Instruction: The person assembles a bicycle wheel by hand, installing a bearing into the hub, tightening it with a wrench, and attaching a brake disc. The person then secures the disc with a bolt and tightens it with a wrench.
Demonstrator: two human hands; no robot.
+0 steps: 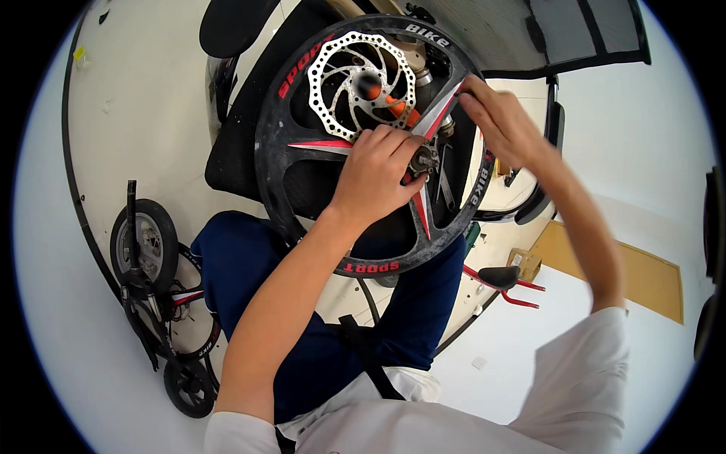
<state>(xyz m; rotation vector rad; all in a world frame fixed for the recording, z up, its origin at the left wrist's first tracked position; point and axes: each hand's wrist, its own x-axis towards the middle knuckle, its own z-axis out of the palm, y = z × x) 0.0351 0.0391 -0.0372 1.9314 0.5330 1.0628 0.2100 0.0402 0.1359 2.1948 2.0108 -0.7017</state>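
A black bicycle wheel (276, 163) with broad spokes and red and silver decals lies across my lap and the seat in front of me. Near its middle, my left hand (374, 170) bends its fingers over a spoke beside the metal hub (425, 159), thumb by the hub. At the rim on the upper right, the fingers of my right hand (503, 125) close together on the outer tip of a red and silver decal (439, 115); whether the decal is lifted there, I cannot tell. A perforated brake disc (324, 97) rests on the wheel, left of that decal.
Beneath the wheel, an orange-handled tool (401, 106) and metal parts show through the gaps. A black chair (234, 144) stands under it. A small bike (155, 303) stands at the left, and a red frame with a black saddle (499, 277) is at the right near a cardboard box (524, 265).
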